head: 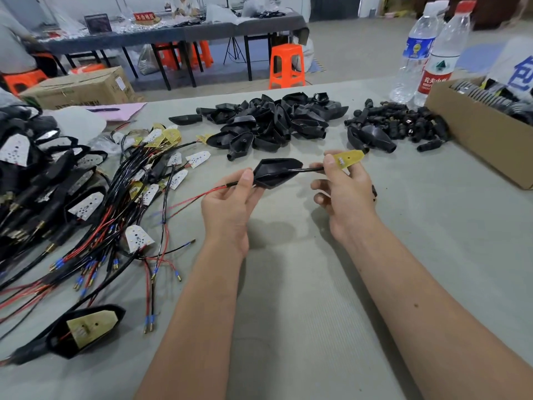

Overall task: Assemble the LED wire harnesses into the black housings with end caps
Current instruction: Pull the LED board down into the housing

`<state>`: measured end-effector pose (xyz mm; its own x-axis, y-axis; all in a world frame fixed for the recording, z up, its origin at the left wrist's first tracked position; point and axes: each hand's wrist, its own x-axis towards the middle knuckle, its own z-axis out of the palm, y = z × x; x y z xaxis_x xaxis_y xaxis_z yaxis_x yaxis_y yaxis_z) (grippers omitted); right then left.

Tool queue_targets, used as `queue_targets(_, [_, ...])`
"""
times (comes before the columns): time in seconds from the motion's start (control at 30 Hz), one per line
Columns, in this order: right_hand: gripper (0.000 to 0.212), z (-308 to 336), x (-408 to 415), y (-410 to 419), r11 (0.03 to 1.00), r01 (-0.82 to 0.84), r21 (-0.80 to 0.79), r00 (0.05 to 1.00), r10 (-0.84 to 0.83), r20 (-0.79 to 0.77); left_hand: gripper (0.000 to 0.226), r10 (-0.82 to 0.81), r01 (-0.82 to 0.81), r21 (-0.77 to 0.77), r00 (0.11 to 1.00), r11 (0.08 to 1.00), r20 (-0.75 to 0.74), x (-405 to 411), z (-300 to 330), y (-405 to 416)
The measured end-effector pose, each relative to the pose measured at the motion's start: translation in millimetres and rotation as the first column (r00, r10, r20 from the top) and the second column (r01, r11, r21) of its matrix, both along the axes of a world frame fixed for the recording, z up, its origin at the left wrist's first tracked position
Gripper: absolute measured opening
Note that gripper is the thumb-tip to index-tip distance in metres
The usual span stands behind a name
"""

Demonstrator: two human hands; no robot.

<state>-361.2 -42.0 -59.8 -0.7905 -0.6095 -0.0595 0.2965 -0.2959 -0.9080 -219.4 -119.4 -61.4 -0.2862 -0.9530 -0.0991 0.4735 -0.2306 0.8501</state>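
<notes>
The left hand [230, 200] pinched the wire [310, 169] where it came out of the black housing [275, 173], likely to pull it through. The right hand [343, 189] pinched the LED board [350, 157], keeping it lined up, above the tabletop [302, 284]. Nearby lay loose housings [274, 122], end caps [403, 124] and tangled harnesses [129, 197]. Nothing blocked them.

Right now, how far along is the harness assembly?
Done: a stack of fitted units at far left. In hand: left hand holds a housing with the cable threaded through; right hand pinches the LED board, not yet seated. Left: loose harnesses, empty housings, end caps.
</notes>
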Motion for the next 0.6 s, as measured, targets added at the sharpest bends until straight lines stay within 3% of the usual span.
queue_targets(0.13, [0.033, 0.8, -3.2, -1.3, 0.997, 0.006, -0.081, 0.981, 0.01, 0.193, 0.005, 0.129, -0.124, -0.075, 0.99, 0.989, 0.055, 9.2, -1.1, -7.4])
queue_targets(0.23, [0.028, -0.3, -9.8, 1.4, 0.99, -0.015, -0.141, 0.961, 0.053, 0.27, 0.012, 0.183, -0.181, -0.06, 0.983, 0.982, 0.031, 14.0, -2.2, -11.1])
queue_targets(0.4, [0.005, -0.3, -11.1, 5.8, 0.993, -0.055, -0.102, 0.992, 0.066, 0.106, 0.01, 0.163, -0.163, -0.01, 0.987, 0.987, -0.009, 16.8, 0.9, -12.3])
queue_targets(0.6, [0.01, -2.9, -11.7, 6.0, 0.995, 0.096, -0.026, 0.995, -0.096, 0.028, 0.007, 0.058, -0.059, -0.043, 0.998, 0.997, -0.025, 23.5, 7.5, -12.2])
